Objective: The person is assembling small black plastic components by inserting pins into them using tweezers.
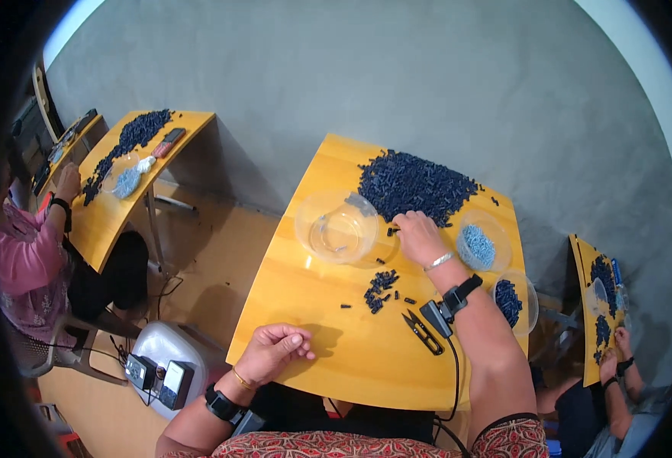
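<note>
The right hand (418, 237) reaches across the yellow wooden table (351, 359), fingers curled at the near edge of the big heap of small dark blue plastic pieces (416, 185), perhaps pinching 1. The left hand (273, 351) rests loosely curled, holding nothing, near the table's front edge.
</note>
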A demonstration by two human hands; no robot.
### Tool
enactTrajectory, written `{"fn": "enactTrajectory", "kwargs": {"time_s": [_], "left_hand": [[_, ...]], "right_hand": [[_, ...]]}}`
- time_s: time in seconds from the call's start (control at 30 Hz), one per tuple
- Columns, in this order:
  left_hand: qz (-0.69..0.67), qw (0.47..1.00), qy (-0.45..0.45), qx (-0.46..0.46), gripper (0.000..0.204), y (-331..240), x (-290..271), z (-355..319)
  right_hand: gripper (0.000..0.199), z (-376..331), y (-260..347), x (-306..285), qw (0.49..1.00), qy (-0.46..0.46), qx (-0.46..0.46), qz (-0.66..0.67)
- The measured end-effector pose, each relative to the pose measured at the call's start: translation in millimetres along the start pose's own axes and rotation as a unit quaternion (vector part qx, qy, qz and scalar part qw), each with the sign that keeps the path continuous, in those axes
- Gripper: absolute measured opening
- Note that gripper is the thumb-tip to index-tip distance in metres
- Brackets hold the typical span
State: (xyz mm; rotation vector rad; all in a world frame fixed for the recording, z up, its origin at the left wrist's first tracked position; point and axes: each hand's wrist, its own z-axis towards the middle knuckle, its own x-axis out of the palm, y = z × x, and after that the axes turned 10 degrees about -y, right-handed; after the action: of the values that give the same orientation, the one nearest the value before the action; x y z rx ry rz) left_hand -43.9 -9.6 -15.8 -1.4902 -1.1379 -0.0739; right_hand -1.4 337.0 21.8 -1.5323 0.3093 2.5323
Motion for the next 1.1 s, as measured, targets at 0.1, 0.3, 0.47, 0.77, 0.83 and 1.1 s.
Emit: {"fn": "enactTrajectory", "kwargs": {"time_s": [0.1,0.3,0.47,0.77,0.83,1.1], "left_hand": [[0.03,0.999,0.019,0.023,0.016,-1.1,4.0,2.3],[0.089,0.996,0.012,0.03,0.017,-3.7,6.4,-1.3],[0.206,0.977,-0.024,0.056,0.019,-0.4,17.2,-8.2],[0.177,0.979,-0.017,0.097,0.026,4.0,26.5,-13.7],[0.215,0.975,-0.007,0.055,0.026,4.8,29.8,-16.4],[0.126,0.988,0.066,-0.056,0.026,13.2,60.7,-12.7]], "right_hand": [[0.011,-2.9,-9.4,10.6,0.998,0.029,-0.009,-0.053],[0.007,-23.8,7.5,-19.2,0.996,-0.036,0.049,0.071],[0.009,-74.6,96.3,-73.3,0.943,0.026,0.051,0.329],[0.011,-137.1,132.6,-90.9,0.943,-0.008,0.06,0.326],[0.01,-140.1,137.5,-91.0,0.941,-0.038,0.046,0.333],[0.011,-136.0,156.9,-94.6,0.918,-0.085,-0.031,0.386]]}}
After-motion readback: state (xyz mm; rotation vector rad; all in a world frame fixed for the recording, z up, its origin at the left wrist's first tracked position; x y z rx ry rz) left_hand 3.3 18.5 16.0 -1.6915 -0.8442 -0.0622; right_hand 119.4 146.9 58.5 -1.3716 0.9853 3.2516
